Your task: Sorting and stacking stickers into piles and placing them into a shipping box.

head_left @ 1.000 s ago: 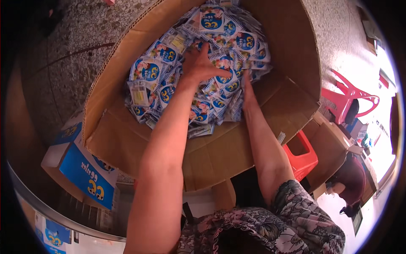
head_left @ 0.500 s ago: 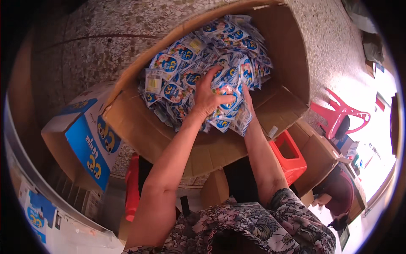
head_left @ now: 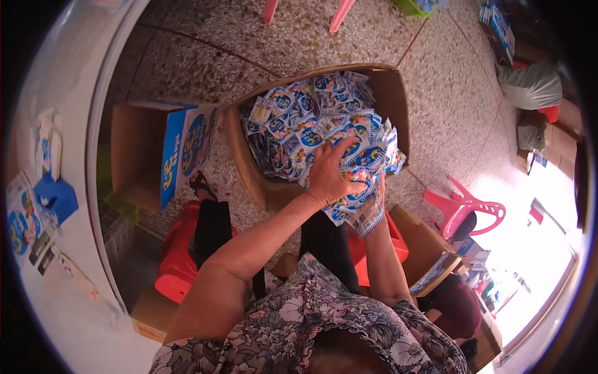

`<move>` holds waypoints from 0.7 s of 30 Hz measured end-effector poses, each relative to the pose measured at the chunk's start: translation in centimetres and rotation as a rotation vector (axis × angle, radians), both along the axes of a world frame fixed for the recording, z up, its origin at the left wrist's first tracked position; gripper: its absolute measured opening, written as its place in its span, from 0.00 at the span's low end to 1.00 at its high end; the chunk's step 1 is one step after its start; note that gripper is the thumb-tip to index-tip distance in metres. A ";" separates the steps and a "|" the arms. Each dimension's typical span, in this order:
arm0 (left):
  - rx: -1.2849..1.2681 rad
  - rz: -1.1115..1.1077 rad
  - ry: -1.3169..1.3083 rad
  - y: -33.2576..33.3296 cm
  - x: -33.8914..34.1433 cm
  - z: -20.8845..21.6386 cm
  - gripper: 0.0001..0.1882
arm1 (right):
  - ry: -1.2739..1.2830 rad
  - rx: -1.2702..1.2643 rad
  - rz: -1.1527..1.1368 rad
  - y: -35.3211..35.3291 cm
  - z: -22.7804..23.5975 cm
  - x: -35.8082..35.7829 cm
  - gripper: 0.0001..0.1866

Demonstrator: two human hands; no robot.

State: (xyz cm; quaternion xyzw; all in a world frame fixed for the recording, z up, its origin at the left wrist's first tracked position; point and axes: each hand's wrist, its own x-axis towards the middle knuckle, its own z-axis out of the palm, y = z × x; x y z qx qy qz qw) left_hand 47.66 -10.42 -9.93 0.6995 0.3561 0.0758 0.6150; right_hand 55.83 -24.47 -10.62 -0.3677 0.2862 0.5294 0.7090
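Bulging between both hands in the head view, a bunch of packets (head_left: 374, 153) is held over the near right edge of the carton (head_left: 391, 93), with part of it reaching past the rim. From above, the bunch is grasped by the left hand (head_left: 331, 179), thumb and fingers spread. Its right side is gripped by the right hand (head_left: 381, 188), which is mostly hidden by packets, so its finger positions cannot be told. Inside the carton, a heap (head_left: 283, 103) of like packets is seen. An open box (head_left: 174, 153) is placed to the left, on the speckled floor (head_left: 205, 62).
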 end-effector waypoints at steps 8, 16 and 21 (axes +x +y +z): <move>0.219 0.288 -0.308 2.8 -5.0 14.8 0.49 | -0.314 0.281 0.268 2.7 11.3 -1.9 0.37; 0.515 0.638 -0.418 20.0 -29.4 28.9 0.47 | -0.491 0.476 0.649 30.0 25.2 -21.3 0.35; 0.860 0.921 -0.347 29.7 -47.1 31.8 0.48 | -0.435 0.685 0.932 45.7 30.7 -39.7 0.34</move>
